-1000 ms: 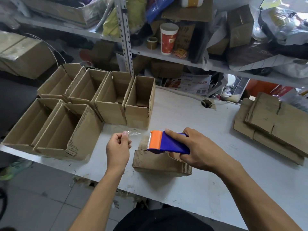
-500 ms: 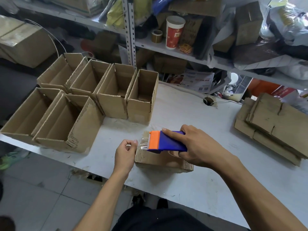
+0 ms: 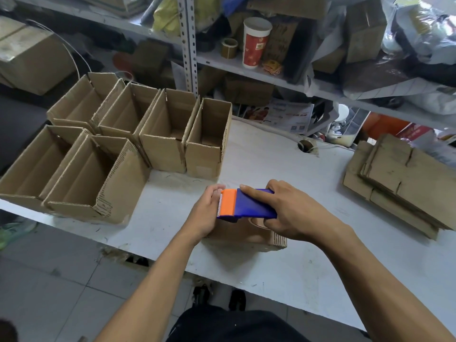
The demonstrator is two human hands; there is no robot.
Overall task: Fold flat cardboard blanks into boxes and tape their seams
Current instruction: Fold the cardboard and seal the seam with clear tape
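The right hand (image 3: 293,213) grips the tape dispenser (image 3: 246,204) over the box (image 3: 246,235), while the left hand (image 3: 204,213), at its 9 o'clock, curls around that box's end.

A small brown cardboard box (image 3: 243,234) lies near the desk's front edge, a blue-and-orange tape dispenser (image 3: 244,204) on top. Six open folded boxes (image 3: 138,134) stand left; flat blanks (image 3: 404,181) are stacked right.

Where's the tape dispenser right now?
In the head view, the tape dispenser is at centre, gripped by the right hand on top of the box near the table's front edge, with the left hand at its orange end.
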